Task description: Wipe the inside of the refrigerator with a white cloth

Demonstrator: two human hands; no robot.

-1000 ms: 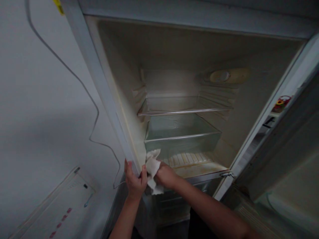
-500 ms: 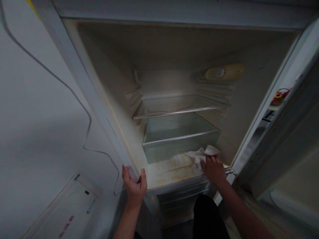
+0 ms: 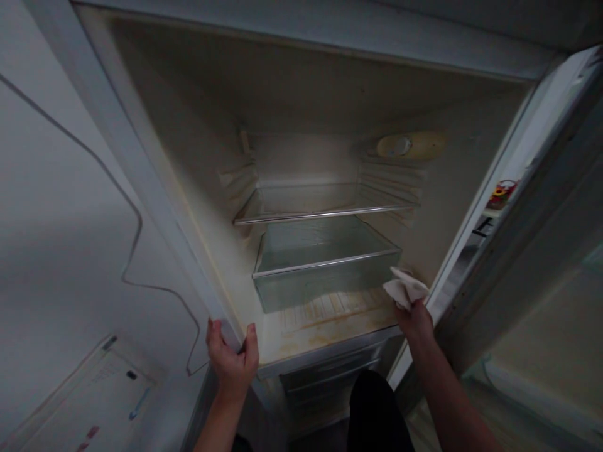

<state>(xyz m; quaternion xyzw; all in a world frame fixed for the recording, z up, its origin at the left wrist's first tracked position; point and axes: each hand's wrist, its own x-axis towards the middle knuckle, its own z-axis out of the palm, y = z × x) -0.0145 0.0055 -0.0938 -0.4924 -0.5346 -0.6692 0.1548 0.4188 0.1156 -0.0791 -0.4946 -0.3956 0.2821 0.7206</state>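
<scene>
Head view into an open refrigerator. The right hand is closed around a crumpled white cloth, which bunches out above the knuckles and lies against the lower right corner of the compartment, where the inner right wall meets the stained floor panel. The left hand grips the front edge of the refrigerator's left side wall, fingers on the outer face and thumb wrapped onto the inner face, so that the wall edge sits between them; it holds nothing else. The two hands are well apart, with the floor panel's brown-streaked front lip between them. Just left of the cloth and slightly above it is a clear drawer, its right front corner near the fabric; whether they touch cannot be told. Above the drawer, farther from both hands, is a glass shelf, and higher on the right wall an oval light housing. To the right of the right forearm stands the open door, with a small red item on its rack. To the left of the left hand a thin cable hangs in loops down the pale wall.
</scene>
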